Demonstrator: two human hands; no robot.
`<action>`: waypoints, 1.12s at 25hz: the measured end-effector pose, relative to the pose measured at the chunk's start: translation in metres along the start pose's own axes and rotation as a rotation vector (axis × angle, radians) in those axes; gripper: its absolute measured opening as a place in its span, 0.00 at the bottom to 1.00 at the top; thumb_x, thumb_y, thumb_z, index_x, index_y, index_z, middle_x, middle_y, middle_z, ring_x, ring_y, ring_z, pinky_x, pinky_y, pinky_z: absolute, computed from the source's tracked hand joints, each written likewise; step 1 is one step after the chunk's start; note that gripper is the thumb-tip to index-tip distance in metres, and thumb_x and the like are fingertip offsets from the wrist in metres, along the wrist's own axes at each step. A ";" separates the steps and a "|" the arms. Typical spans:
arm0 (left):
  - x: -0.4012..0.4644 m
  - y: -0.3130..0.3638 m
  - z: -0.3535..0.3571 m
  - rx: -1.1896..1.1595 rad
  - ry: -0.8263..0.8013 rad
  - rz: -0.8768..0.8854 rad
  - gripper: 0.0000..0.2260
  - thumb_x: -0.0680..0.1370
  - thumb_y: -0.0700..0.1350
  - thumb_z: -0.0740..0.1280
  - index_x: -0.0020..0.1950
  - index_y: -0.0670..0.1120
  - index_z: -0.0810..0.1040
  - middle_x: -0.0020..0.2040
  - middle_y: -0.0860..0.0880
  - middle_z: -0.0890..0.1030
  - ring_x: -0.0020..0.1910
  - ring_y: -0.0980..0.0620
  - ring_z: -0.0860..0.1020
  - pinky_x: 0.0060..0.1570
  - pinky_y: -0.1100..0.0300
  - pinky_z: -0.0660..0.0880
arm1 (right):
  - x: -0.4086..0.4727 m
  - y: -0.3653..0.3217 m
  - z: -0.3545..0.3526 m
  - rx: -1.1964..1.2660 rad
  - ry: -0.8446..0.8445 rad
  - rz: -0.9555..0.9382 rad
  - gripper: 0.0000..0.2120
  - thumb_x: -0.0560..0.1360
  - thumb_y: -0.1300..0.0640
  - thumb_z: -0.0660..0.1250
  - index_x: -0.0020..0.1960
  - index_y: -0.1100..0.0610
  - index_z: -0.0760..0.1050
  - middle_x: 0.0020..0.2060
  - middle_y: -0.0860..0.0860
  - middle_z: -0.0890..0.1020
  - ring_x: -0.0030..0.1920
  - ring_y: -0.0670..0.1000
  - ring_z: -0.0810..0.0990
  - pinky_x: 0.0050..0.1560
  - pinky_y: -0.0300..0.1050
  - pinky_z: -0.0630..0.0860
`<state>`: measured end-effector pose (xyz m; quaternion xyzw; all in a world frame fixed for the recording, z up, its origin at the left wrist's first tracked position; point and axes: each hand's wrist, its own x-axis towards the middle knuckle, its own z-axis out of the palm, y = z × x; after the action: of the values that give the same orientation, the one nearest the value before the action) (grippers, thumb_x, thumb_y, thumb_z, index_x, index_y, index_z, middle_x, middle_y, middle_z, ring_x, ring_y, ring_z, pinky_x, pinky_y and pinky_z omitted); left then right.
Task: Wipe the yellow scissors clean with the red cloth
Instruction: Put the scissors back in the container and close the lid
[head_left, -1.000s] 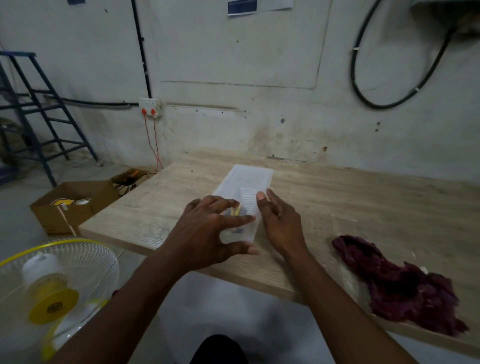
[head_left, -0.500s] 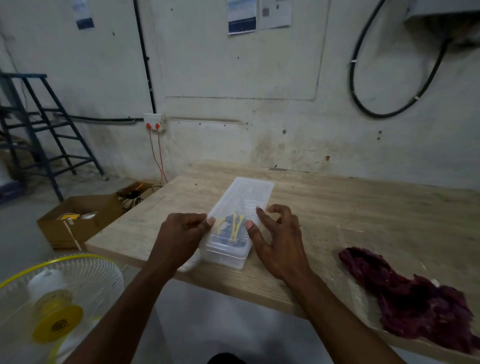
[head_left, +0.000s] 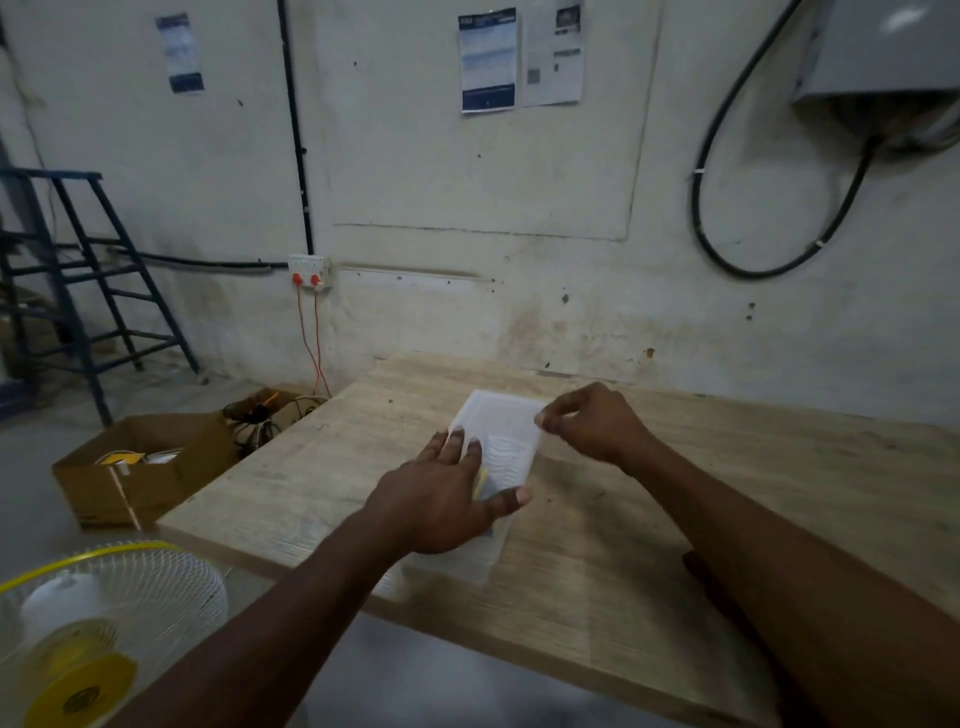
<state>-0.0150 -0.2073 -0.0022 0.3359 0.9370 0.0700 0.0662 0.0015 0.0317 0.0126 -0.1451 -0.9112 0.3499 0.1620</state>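
Note:
A clear plastic box (head_left: 467, 564) stands on the wooden table (head_left: 597, 587) near its front edge. A bit of the yellow scissors (head_left: 483, 480) shows faintly through the plastic, beside my left hand. My left hand (head_left: 441, 501) lies flat on the box lid (head_left: 506, 434), fingers straight and thumb at the lid's right edge. My right hand (head_left: 592, 423) pinches the far right edge of the lid. My right forearm hides the red cloth except for a dark sliver (head_left: 698, 569).
A cardboard box (head_left: 135, 470) with cables sits on the floor to the left of the table. A fan with a yellow rim (head_left: 98, 618) stands at bottom left. A blue ladder (head_left: 78, 291) leans at the far left wall.
My left hand moved from the box's left side onto the lid. My right hand shifted from the box's right side up to the lid's far right edge. The cloth went behind my forearm.

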 end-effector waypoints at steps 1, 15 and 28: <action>0.001 -0.002 0.002 0.014 -0.006 -0.003 0.50 0.73 0.80 0.45 0.84 0.49 0.43 0.84 0.48 0.41 0.83 0.50 0.41 0.78 0.41 0.54 | 0.017 0.004 0.001 0.166 0.008 0.127 0.15 0.77 0.44 0.73 0.58 0.53 0.86 0.56 0.50 0.87 0.57 0.53 0.83 0.55 0.51 0.79; 0.005 -0.003 0.005 0.082 -0.019 0.025 0.48 0.73 0.79 0.43 0.84 0.50 0.40 0.84 0.49 0.39 0.82 0.52 0.37 0.77 0.43 0.55 | 0.088 0.018 0.022 0.467 -0.289 0.521 0.07 0.79 0.54 0.69 0.53 0.57 0.81 0.48 0.54 0.84 0.46 0.55 0.82 0.50 0.50 0.77; 0.009 -0.005 0.009 0.014 -0.024 0.007 0.48 0.73 0.80 0.43 0.84 0.52 0.39 0.84 0.52 0.38 0.82 0.52 0.37 0.78 0.44 0.53 | 0.152 -0.065 0.061 -0.102 -0.594 0.341 0.14 0.82 0.55 0.65 0.61 0.64 0.80 0.62 0.60 0.83 0.63 0.61 0.81 0.65 0.58 0.77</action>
<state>-0.0232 -0.2047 -0.0122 0.3404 0.9354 0.0595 0.0747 -0.1704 0.0067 0.0436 -0.1951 -0.8975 0.3530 -0.1784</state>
